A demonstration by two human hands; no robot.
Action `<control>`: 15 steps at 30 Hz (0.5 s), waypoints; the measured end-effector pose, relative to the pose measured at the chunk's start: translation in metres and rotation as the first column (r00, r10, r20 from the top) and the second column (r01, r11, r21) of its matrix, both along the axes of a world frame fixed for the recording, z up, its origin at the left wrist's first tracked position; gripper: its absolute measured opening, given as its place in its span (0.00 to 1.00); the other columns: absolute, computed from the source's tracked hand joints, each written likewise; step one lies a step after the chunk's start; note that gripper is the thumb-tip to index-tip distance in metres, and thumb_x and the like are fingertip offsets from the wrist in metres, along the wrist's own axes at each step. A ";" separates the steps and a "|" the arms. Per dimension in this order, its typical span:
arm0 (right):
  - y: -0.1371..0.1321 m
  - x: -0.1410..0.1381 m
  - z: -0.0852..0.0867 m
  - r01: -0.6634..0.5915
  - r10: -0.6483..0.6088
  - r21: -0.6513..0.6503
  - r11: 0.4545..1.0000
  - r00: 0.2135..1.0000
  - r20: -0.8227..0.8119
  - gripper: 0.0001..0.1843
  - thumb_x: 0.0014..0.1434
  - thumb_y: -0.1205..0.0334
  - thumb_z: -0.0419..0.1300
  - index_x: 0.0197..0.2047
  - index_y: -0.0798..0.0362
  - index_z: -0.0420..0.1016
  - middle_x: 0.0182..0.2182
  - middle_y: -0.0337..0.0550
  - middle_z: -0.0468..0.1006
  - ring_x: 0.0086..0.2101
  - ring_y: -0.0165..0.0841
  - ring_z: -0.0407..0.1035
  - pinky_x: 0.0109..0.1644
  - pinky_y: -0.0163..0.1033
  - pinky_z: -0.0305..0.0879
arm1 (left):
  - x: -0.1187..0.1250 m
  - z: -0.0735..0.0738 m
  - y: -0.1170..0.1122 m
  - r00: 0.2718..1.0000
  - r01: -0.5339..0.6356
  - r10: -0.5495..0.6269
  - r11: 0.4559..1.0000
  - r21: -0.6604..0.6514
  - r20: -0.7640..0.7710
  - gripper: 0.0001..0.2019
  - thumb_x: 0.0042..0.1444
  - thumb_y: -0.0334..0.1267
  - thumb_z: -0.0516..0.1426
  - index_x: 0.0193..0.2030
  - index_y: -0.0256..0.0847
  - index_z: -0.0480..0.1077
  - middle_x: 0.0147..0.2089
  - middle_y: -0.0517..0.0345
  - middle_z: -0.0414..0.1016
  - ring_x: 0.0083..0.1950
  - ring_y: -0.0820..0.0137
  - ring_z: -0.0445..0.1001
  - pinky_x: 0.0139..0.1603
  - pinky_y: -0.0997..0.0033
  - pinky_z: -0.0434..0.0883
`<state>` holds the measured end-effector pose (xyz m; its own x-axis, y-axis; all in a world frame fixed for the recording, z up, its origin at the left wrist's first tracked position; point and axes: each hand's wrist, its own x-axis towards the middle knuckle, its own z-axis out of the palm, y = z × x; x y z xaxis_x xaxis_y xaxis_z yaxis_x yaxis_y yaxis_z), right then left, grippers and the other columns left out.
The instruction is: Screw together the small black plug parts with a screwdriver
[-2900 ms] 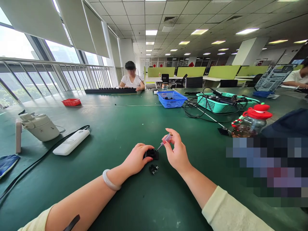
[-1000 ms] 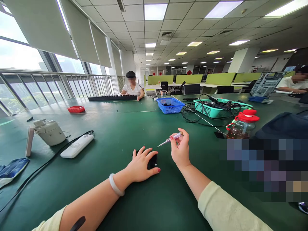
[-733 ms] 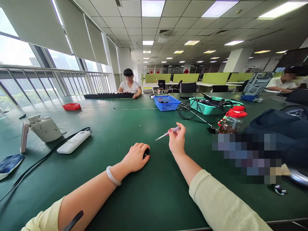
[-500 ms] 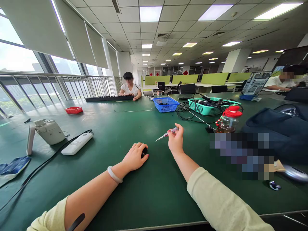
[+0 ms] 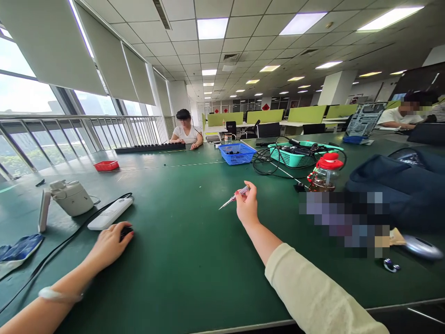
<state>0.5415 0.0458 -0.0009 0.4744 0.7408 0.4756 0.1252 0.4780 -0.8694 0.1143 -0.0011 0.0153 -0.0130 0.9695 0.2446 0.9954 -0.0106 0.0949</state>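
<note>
My left hand (image 5: pixel 109 243) is closed around a small black object (image 5: pixel 126 231), mostly covered by the fingers; its kind does not show. This hand is low over the green table (image 5: pixel 167 260), just in front of a white power strip (image 5: pixel 110 214). Above the middle of the table, my right hand (image 5: pixel 247 209) grips a slim screwdriver (image 5: pixel 227 202) by its clear, pinkish handle. The thin metal shaft points left and down toward the tabletop. A wide gap separates the two hands, and the screwdriver's tip touches nothing that I can see.
Farther back are a red tray (image 5: pixel 106 165), a blue basket (image 5: pixel 237 155) and a teal basket (image 5: pixel 295 157) with black cables. A red-lidded bottle (image 5: pixel 325 174) and a dark bag (image 5: pixel 392 185) stand right. A white device (image 5: pixel 71 197) is left. Another person (image 5: pixel 187 132) sits opposite.
My left hand has swung left with the black object, from the table's middle to beside the power strip. The right hand with the screwdriver has shifted only slightly left in view.
</note>
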 end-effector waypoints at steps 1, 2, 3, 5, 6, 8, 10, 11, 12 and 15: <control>0.000 -0.001 0.000 0.000 0.000 0.004 1.000 1.000 0.003 0.23 0.58 0.60 0.56 0.56 0.51 0.60 0.34 0.42 0.77 0.31 0.35 0.75 0.43 0.47 0.73 | -0.016 0.002 -0.001 0.999 -0.043 0.043 0.999 0.014 -0.030 0.22 0.60 0.51 0.46 0.51 0.39 0.68 0.50 0.45 0.77 0.54 0.55 0.73 0.58 0.55 0.66; 0.000 -0.001 0.000 -0.001 0.001 0.007 1.000 1.000 0.008 0.23 0.58 0.60 0.56 0.56 0.51 0.60 0.34 0.41 0.77 0.31 0.35 0.75 0.42 0.46 0.73 | -0.029 0.005 -0.003 0.993 -0.105 0.105 0.994 0.006 -0.062 0.22 0.60 0.52 0.45 0.51 0.40 0.68 0.49 0.47 0.77 0.53 0.55 0.73 0.57 0.56 0.66; -0.001 -0.002 0.000 -0.001 0.001 0.010 1.000 1.000 0.012 0.23 0.58 0.60 0.56 0.56 0.51 0.60 0.34 0.41 0.77 0.31 0.34 0.75 0.42 0.46 0.73 | -0.040 0.008 -0.004 0.984 -0.153 0.153 0.988 0.007 -0.092 0.23 0.60 0.52 0.44 0.52 0.41 0.68 0.49 0.48 0.77 0.53 0.56 0.73 0.57 0.57 0.66; -0.001 -0.002 0.000 -0.006 0.005 0.011 1.000 1.000 0.019 0.22 0.58 0.61 0.56 0.56 0.50 0.60 0.34 0.41 0.77 0.31 0.34 0.75 0.42 0.45 0.73 | -0.051 0.013 -0.004 0.969 -0.209 0.207 0.978 0.002 -0.134 0.23 0.60 0.52 0.43 0.52 0.41 0.68 0.48 0.49 0.77 0.55 0.57 0.71 0.59 0.59 0.64; -0.001 -0.002 0.000 -0.009 0.009 0.011 1.000 1.000 0.022 0.22 0.58 0.61 0.56 0.56 0.50 0.60 0.34 0.41 0.77 0.31 0.34 0.75 0.41 0.45 0.73 | -0.054 0.015 -0.005 0.964 -0.226 0.223 0.974 -0.001 -0.141 0.24 0.60 0.52 0.43 0.52 0.41 0.68 0.48 0.49 0.77 0.57 0.57 0.71 0.59 0.60 0.64; -0.001 -0.002 0.000 -0.015 0.014 0.009 1.000 1.000 0.026 0.22 0.58 0.61 0.56 0.56 0.50 0.60 0.34 0.41 0.77 0.31 0.34 0.75 0.41 0.45 0.73 | -0.055 0.018 -0.006 0.961 -0.246 0.244 0.969 -0.008 -0.128 0.24 0.59 0.52 0.42 0.52 0.43 0.68 0.47 0.49 0.76 0.59 0.57 0.68 0.59 0.61 0.64; -0.001 -0.002 0.000 -0.010 0.010 0.007 1.000 1.000 0.030 0.22 0.58 0.61 0.56 0.56 0.50 0.60 0.34 0.41 0.77 0.31 0.34 0.75 0.41 0.44 0.73 | -0.055 0.019 -0.009 0.962 -0.259 0.259 0.966 0.013 -0.089 0.25 0.59 0.55 0.42 0.54 0.46 0.67 0.47 0.52 0.75 0.61 0.57 0.66 0.59 0.60 0.64; -0.001 -0.002 0.000 -0.007 0.007 0.005 1.000 1.000 0.031 0.22 0.58 0.61 0.56 0.56 0.50 0.60 0.34 0.41 0.77 0.31 0.34 0.75 0.40 0.44 0.73 | -0.056 0.019 -0.012 0.961 -0.268 0.269 0.963 0.034 -0.069 0.26 0.58 0.56 0.42 0.55 0.47 0.65 0.47 0.53 0.75 0.62 0.57 0.66 0.59 0.60 0.64; -0.001 -0.002 0.000 -0.006 0.006 0.004 1.000 0.999 0.033 0.22 0.58 0.61 0.56 0.56 0.50 0.60 0.34 0.41 0.77 0.31 0.34 0.75 0.40 0.44 0.74 | -0.057 0.018 -0.014 0.958 -0.279 0.281 0.959 0.046 -0.052 0.27 0.57 0.57 0.42 0.57 0.47 0.64 0.48 0.53 0.75 0.61 0.57 0.66 0.59 0.60 0.65; -0.002 -0.002 0.000 -0.017 0.017 0.005 1.000 0.999 0.041 0.22 0.58 0.61 0.56 0.56 0.50 0.60 0.33 0.41 0.77 0.31 0.34 0.75 0.39 0.43 0.74 | -0.065 0.015 -0.020 0.964 -0.265 0.265 0.964 0.007 0.000 0.28 0.55 0.56 0.45 0.58 0.45 0.61 0.47 0.53 0.75 0.56 0.58 0.71 0.57 0.62 0.67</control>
<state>0.5398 0.0439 -0.0010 0.4418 0.7463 0.4979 0.1519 0.4847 -0.8614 0.0491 -0.0210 0.0299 -0.2693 0.9297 0.2513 0.9627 0.2532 0.0950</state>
